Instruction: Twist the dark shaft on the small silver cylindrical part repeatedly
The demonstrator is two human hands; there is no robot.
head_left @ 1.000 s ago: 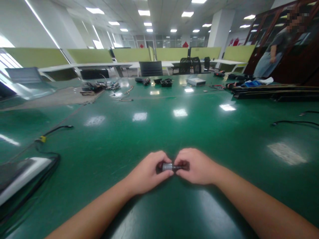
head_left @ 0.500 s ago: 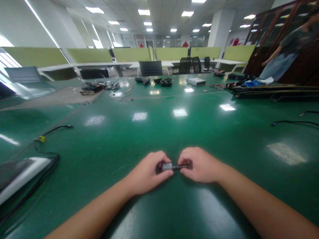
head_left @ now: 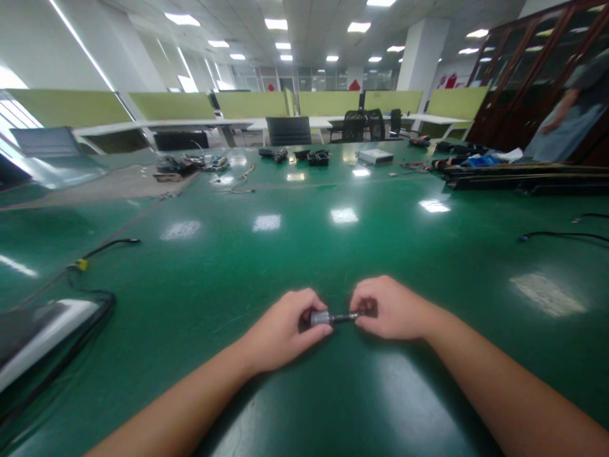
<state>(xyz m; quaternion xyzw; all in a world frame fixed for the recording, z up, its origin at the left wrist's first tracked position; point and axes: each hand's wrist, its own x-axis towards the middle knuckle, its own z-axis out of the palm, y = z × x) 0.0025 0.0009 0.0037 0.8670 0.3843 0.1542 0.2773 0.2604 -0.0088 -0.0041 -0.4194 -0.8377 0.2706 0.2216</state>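
Observation:
My left hand (head_left: 290,327) is closed around a short grey cylinder (head_left: 320,318), thumb below and fingers above, low over the green tabletop (head_left: 304,254). A thin dark rod (head_left: 341,318) sticks out of the cylinder's right end, lying level. My right hand (head_left: 392,308) is closed at the far end of the rod, its thumb and fingertips pinched together there. The fingers hide the rod's tip, and the left palm hides the back of the cylinder.
At the left edge lies a white-edged device (head_left: 61,324) with a black cable (head_left: 102,311). Black cables (head_left: 566,235) lie on the right. Along the far side are electronic parts (head_left: 190,165), a grey box (head_left: 375,156) and long dark bars (head_left: 523,178). A person (head_left: 566,127) stands at far right.
My right hand has moved a little right and up along the rod, showing more of it. My left hand stays put on the cylinder. The person at far right has shifted rightward.

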